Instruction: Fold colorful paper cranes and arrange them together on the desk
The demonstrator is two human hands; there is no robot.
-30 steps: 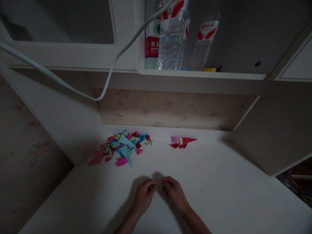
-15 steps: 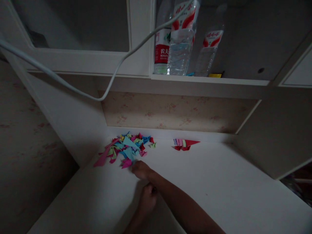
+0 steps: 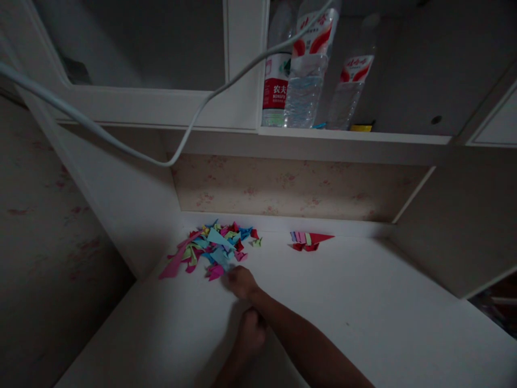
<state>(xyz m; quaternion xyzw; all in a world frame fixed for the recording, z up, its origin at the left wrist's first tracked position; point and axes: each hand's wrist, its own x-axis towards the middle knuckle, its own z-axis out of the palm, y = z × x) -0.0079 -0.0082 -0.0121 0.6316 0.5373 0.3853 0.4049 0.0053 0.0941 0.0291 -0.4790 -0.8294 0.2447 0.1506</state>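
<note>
My right hand (image 3: 242,281) reaches across to the front right of a pile of colourful folded paper pieces (image 3: 220,240). Its fingers are closed at the tip of a light blue folded paper (image 3: 220,256) and partly hide that tip. Beside them lies a magenta folded piece (image 3: 215,272). Below my right forearm, my left hand (image 3: 251,330) is curled closed over the white desk; what it holds, if anything, is hidden. A smaller group, with a red pointed folded paper (image 3: 321,237) and several pink, purple and green strips, lies farther right.
Above the desk (image 3: 363,302) runs a cabinet shelf with clear water bottles (image 3: 307,81). A pale cable (image 3: 133,155) hangs across the upper left. Side panels and a flower-patterned wall (image 3: 283,186) enclose the desk's back.
My right hand has moved left and forward, crossing over my left hand to the paper pile. My left hand stays near its place, closed. The view has shifted slightly.
</note>
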